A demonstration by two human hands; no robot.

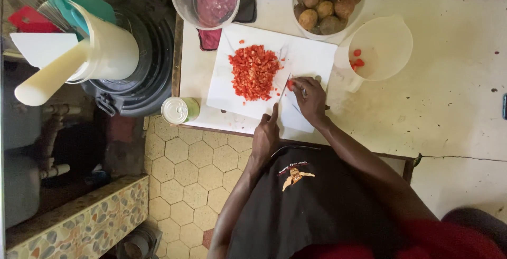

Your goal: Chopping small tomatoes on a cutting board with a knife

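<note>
The right hand [310,99] is closed around a knife [285,86], blade running up and away toward the board's far edge, beside a small red piece at its fingertips; the left hand [265,135], fingers curled with one pointing forward, rests at the near edge of the white cutting board [311,53]; the pile of chopped red pepper [254,72] lies just left of the blade, nearer the left hand; a pale jug [383,53] and a bowl of round brown fruit [328,2] stand on the worn white counter [449,105]; tiled floor below.

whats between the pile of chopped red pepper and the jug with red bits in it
In the head view, bare white cutting board lies between the pepper pile and the jug, then its edge and a little table.
</note>
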